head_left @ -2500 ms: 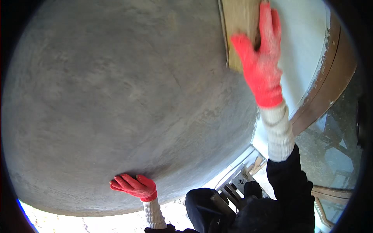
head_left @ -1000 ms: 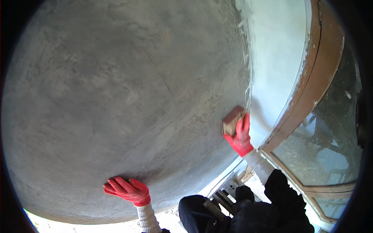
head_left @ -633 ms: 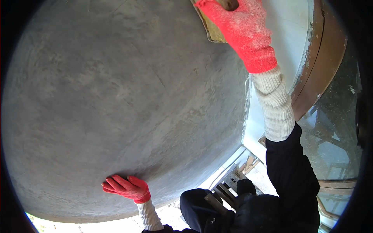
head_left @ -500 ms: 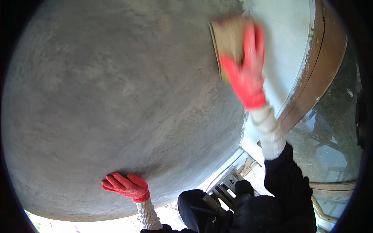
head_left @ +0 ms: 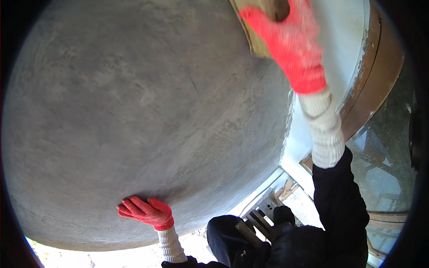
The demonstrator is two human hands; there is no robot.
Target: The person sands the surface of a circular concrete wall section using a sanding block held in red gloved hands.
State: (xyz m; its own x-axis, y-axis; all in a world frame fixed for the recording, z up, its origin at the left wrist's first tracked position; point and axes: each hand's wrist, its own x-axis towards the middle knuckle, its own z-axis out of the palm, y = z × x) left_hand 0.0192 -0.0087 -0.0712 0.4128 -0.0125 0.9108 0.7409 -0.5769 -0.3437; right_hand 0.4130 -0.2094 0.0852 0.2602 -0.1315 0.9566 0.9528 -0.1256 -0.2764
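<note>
A broad grey plastered wall (head_left: pixel 134 111) with a rough, smeared surface fills most of the head view. High up at its right side, my right hand (head_left: pixel 298 47), in a red-coated glove, is closed on a tan wooden float (head_left: pixel 259 44). The float lies against the plaster beside the wall's right edge, and its upper part is cut off by the picture's top. My thumb reaches across its left side; the fingertips are out of sight. Lower down, my left hand (head_left: pixel 149 213), gloved in red too, rests on the plaster with its fingers stretched out, holding nothing.
A white wall strip (head_left: pixel 339 49) borders the plaster on the right, followed by a brown wooden frame (head_left: pixel 380 80) and a glass pane (head_left: pixel 380 156). Below me are my dark-clothed legs (head_left: pixel 228 236) and a slatted wooden stand (head_left: pixel 263 214). Wood scraps (head_left: pixel 286 190) lie near it.
My right hand has moved upward along the wall's right edge with the float, which now partly leaves the picture. My left hand has stayed at the same place on the plaster.
</note>
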